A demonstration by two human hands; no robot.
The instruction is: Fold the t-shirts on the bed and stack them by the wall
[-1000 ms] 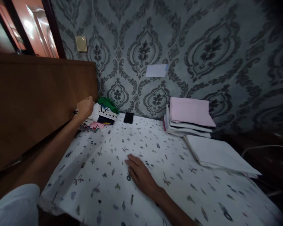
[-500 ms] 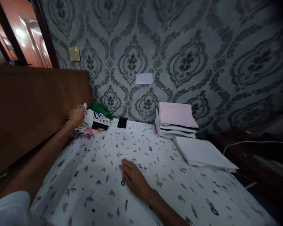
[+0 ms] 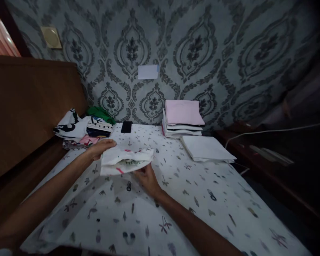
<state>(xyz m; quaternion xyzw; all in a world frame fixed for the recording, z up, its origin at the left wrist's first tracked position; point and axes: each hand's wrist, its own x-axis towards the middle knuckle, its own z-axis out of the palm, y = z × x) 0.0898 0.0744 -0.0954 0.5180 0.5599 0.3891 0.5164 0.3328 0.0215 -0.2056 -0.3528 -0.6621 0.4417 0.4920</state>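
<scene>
A folded white garment [image 3: 128, 158] with small red and green marks is held up over the patterned sheet [image 3: 146, 220]. My left hand [image 3: 102, 148] grips its far left corner. From below and to the right, my right hand [image 3: 148, 179] has hold of its near edge, the fingers partly hidden beneath the cloth. Behind my left hand lies a heap of folded clothes: a black-and-white piece [image 3: 72, 126], a striped one [image 3: 100, 124], and a green one [image 3: 101, 114] at the back.
A black flat object [image 3: 126, 127] lies near the wall. At the back right stands a stack topped by a pink folded item [image 3: 183, 112], with a white folded item [image 3: 208, 148] in front. A wooden board [image 3: 34, 103] borders the left; a white cable [image 3: 277, 131] crosses the right.
My left hand has brought the white garment from the clothes heap toward the middle. My right hand has risen from the sheet and taken hold of it. The view has shifted right and down.
</scene>
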